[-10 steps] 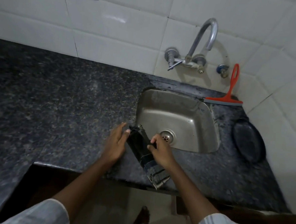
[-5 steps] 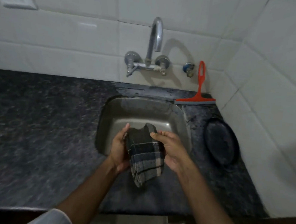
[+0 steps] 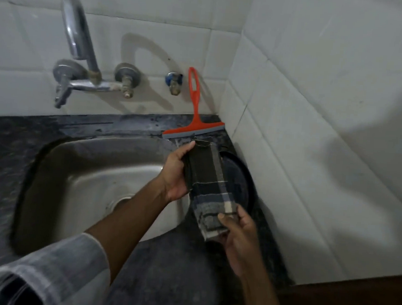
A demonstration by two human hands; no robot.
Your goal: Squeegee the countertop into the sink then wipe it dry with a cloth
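Observation:
A dark checked cloth (image 3: 207, 183), folded into a long strip, is stretched between both hands above the counter strip right of the steel sink (image 3: 93, 175). My left hand (image 3: 176, 174) grips its far end from the left side. My right hand (image 3: 239, 236) pinches its near, paler end. The orange squeegee (image 3: 194, 118) leans upright against the tiled wall in the back right corner, its blade on the dark speckled granite countertop (image 3: 162, 276).
A black round pan (image 3: 241, 179) lies on the counter right of the sink, partly under the cloth. A chrome tap (image 3: 83, 56) and a small blue valve (image 3: 174, 83) project from the white tiled back wall. The tiled side wall bounds the right.
Both hands carried the cloth from the sink's front edge to the right side, over the black pan. The cloth is now pulled out lengthwise. The view swung right.

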